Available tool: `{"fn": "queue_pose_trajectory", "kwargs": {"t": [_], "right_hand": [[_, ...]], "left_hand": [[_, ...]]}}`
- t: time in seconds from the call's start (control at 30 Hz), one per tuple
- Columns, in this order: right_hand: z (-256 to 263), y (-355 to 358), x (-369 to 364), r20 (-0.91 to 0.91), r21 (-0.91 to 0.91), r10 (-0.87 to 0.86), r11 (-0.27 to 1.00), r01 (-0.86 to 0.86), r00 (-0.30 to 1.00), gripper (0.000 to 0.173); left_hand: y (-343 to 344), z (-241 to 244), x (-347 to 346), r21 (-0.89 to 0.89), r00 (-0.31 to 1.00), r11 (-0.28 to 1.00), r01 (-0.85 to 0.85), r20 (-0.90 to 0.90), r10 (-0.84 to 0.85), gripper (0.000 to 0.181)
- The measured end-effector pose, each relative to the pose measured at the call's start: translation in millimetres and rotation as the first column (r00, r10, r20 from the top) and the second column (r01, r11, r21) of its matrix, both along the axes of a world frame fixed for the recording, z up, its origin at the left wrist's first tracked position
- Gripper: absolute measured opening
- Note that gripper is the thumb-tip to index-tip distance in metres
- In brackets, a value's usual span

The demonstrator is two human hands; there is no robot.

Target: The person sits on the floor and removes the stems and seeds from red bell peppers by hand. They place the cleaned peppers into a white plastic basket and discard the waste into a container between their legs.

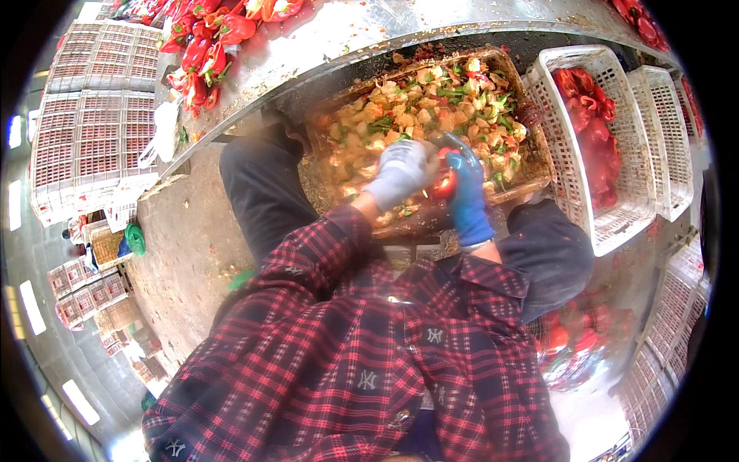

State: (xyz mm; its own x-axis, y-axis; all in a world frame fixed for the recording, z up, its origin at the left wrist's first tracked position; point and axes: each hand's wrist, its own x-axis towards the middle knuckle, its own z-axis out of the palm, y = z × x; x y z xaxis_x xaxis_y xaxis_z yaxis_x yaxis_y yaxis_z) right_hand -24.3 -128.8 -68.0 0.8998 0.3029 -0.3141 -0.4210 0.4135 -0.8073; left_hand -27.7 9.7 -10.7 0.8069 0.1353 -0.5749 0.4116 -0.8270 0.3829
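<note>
In the head view, my right hand (466, 190), in a blue coated glove, is closed around a red pepper (443, 183). My left hand (401, 170), in a pale grey-white glove, is curled right beside the pepper. Motion blurs its fingers, so whether they grip anything is hidden. Both hands are over a large shallow tray (540, 164) between my knees. Heaped in the tray are pale pepper cores with seeds (427, 115) and green stems (450, 92).
A white plastic crate (626, 231) holding red peppers (592, 138) stands right of the tray, with another crate (664, 144) beyond. A metal table (346, 34) bearing red peppers (199, 52) curves across the front. Stacked crates (95, 115) rise at left. Bagged peppers (568, 341) lie behind my right knee.
</note>
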Motion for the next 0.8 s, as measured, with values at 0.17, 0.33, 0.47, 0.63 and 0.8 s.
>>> {"fn": "queue_pose_trajectory", "kwargs": {"t": [0.17, 0.33, 0.47, 0.63, 0.8], "right_hand": [[7.6, -15.4, 2.1, -0.031, 0.026, 0.058, 0.998, -0.057, 0.998, 0.048], [5.3, -17.8, -4.7, 0.113, -0.077, 0.175, 0.983, -0.167, 0.978, 0.042], [-1.8, -12.0, -5.4, -0.161, 0.055, 0.193, 0.981, -0.187, 0.968, 0.040], [8.8, -10.0, -6.8, -0.113, 0.041, 0.141, 0.990, -0.137, 0.984, 0.045], [40.2, -5.5, 9.5, 0.089, 0.077, 0.083, 0.993, -0.090, 0.993, 0.051]], "left_hand": [[45.2, -37.6, -34.4, 0.114, 0.978, 0.992, -0.060, 0.204, 0.036, 0.032], [35.2, 3.6, -42.2, -0.116, 0.804, 0.880, 0.460, 0.475, -0.358, 0.027], [35.4, -2.4, -37.1, -0.116, 0.719, 0.764, 0.634, 0.453, -0.527, 0.014], [15.0, 3.4, -28.8, 0.107, 0.821, 0.867, 0.487, 0.281, -0.496, 0.016], [13.7, -23.9, -63.6, -0.891, 0.893, 0.360, -0.275, -0.099, 0.439, 0.049]]}}
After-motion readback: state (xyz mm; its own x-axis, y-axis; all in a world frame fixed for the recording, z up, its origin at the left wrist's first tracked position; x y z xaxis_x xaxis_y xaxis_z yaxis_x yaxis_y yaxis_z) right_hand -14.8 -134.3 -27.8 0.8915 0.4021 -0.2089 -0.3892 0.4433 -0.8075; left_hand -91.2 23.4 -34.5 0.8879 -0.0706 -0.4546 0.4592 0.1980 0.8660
